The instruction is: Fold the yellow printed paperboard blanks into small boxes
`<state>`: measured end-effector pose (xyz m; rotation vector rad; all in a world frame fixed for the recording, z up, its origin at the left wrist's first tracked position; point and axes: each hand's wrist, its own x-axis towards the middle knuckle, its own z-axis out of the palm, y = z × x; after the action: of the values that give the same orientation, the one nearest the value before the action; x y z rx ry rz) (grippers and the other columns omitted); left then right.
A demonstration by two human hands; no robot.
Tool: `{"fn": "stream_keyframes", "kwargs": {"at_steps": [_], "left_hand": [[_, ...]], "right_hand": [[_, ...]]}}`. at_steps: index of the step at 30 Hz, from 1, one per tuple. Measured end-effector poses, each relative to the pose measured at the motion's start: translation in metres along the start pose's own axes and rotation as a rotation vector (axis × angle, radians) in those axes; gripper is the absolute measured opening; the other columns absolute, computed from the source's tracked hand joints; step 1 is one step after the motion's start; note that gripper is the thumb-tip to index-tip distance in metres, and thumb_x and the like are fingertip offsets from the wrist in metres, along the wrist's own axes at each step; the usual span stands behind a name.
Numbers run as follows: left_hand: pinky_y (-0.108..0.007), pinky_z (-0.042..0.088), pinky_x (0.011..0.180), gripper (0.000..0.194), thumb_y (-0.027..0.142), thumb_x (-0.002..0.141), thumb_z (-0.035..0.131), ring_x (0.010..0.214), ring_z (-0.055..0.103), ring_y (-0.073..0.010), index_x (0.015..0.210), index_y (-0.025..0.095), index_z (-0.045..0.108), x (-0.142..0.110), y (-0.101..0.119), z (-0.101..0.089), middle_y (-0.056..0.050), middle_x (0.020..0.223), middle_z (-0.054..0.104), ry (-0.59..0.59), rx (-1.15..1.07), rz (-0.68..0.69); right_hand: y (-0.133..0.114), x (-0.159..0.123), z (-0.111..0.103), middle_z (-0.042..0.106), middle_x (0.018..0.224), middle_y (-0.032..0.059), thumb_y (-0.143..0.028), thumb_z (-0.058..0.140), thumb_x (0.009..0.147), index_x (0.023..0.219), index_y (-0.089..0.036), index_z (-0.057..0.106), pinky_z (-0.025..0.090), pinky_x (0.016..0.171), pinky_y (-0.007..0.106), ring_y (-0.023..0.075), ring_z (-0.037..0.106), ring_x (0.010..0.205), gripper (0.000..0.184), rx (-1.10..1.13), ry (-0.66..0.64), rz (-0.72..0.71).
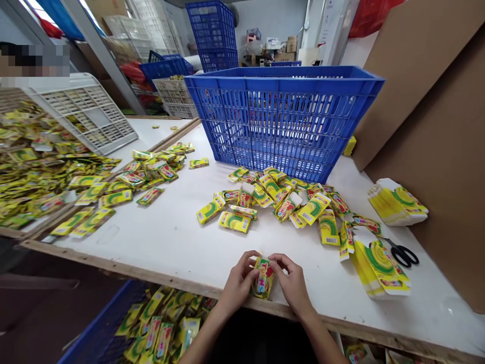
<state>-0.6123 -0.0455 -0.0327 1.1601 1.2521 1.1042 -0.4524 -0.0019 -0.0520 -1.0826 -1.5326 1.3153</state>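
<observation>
Your L hand [239, 279] & R hand [292, 279], both curled, hold a yellow box [263, 280] btwn them at bench edge [151, 275], well in front of blue crate [280, 85]; room up to box pile [271, 187] nr crate.

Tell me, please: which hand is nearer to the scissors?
Right. The right hand is left of the scissors, at the small box; the left hand is farther away, at that box's left side.
</observation>
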Motion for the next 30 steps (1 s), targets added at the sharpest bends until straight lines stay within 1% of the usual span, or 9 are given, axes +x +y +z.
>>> {"fn": "stream_keyframes", "kwargs": {"at_steps": [4,8,11,13,15,18,21,26,30], "left_hand": [[-0.023,0.043,0.064,0.027,0.027,0.090,0.052,0.070,0.056,-0.0134,0.115,0.021,0.048,0.002,0.000,-0.006,-0.001,0.086,0.063,-0.035,0.067,0.003],[-0.023,0.043,0.062,0.030,0.026,0.091,0.049,0.066,0.054,-0.0120,0.121,0.021,0.048,0.001,0.000,-0.011,-0.002,0.088,0.063,-0.046,0.158,0.010],[-0.024,0.046,0.065,0.025,0.025,0.090,0.050,0.070,0.058,-0.0138,0.114,0.019,0.053,-0.001,0.001,-0.013,-0.003,0.089,0.063,-0.069,0.151,0.016],[-0.027,0.049,0.071,0.019,0.023,0.088,0.052,0.078,0.061,-0.0165,0.106,0.018,0.056,-0.001,0.001,-0.013,-0.004,0.089,0.064,-0.061,0.136,0.041],[-0.032,0.050,0.084,0.017,0.021,0.086,0.054,0.095,0.062,-0.0207,0.102,0.017,0.059,-0.001,0.001,-0.012,-0.007,0.101,0.064,-0.012,0.128,0.100],[-0.039,0.045,0.100,0.026,0.019,0.086,0.054,0.114,0.057,-0.0241,0.111,0.019,0.057,0.000,0.000,-0.007,-0.011,0.120,0.059,0.068,0.047,0.181],[-0.040,0.047,0.098,0.031,0.018,0.086,0.055,0.109,0.060,-0.0230,0.117,0.020,0.054,0.000,-0.001,-0.004,-0.010,0.113,0.062,0.090,-0.002,0.187],[-0.034,0.049,0.088,0.015,0.026,0.088,0.056,0.097,0.063,-0.0217,0.094,0.017,0.066,0.000,0.001,-0.001,-0.008,0.098,0.066,0.175,0.131,0.176],[-0.031,0.049,0.081,0.015,0.028,0.085,0.060,0.088,0.063,-0.0196,0.095,0.017,0.065,0.003,0.003,0.003,-0.006,0.092,0.067,0.222,0.138,0.132]], "right_hand": [[-0.001,0.006,0.001,0.063,0.080,0.0042,-0.039,0.055,0.089,0.092,-0.020,0.074,0.049,0.073,0.028,0.0190,0.061,0.078,0.027,-0.072,-0.078,-0.032],[0.002,0.002,0.000,0.066,0.095,0.0060,-0.039,0.057,0.088,0.108,-0.020,0.068,0.050,0.081,0.030,0.0203,0.063,0.090,0.030,0.029,-0.031,-0.008],[0.003,-0.003,-0.003,0.068,0.094,0.0058,-0.039,0.059,0.087,0.102,-0.020,0.066,0.051,0.080,0.030,0.0205,0.064,0.088,0.026,0.082,-0.033,0.037],[0.002,-0.004,-0.002,0.069,0.091,0.0054,-0.039,0.058,0.088,0.092,-0.019,0.067,0.050,0.078,0.030,0.0201,0.064,0.086,0.022,0.052,-0.055,0.027],[0.001,-0.003,0.000,0.068,0.088,0.0051,-0.037,0.058,0.088,0.085,-0.019,0.067,0.050,0.077,0.029,0.0199,0.063,0.085,0.020,0.020,-0.042,-0.018],[0.000,-0.001,0.005,0.068,0.091,0.0047,-0.034,0.058,0.088,0.097,-0.020,0.066,0.050,0.078,0.030,0.0194,0.064,0.086,0.018,0.036,0.042,-0.050],[0.001,-0.001,0.006,0.069,0.096,0.0048,-0.030,0.057,0.089,0.108,-0.022,0.064,0.051,0.081,0.032,0.0193,0.064,0.090,0.022,0.042,0.053,-0.050],[-0.001,-0.005,0.003,0.070,0.098,0.0055,-0.029,0.062,0.087,0.091,-0.022,0.071,0.048,0.088,0.034,0.0207,0.063,0.097,0.012,-0.028,-0.013,-0.144],[-0.005,-0.007,0.005,0.069,0.096,0.0056,-0.030,0.061,0.087,0.093,-0.021,0.070,0.049,0.083,0.032,0.0198,0.063,0.092,0.014,-0.076,0.037,-0.140]]}}
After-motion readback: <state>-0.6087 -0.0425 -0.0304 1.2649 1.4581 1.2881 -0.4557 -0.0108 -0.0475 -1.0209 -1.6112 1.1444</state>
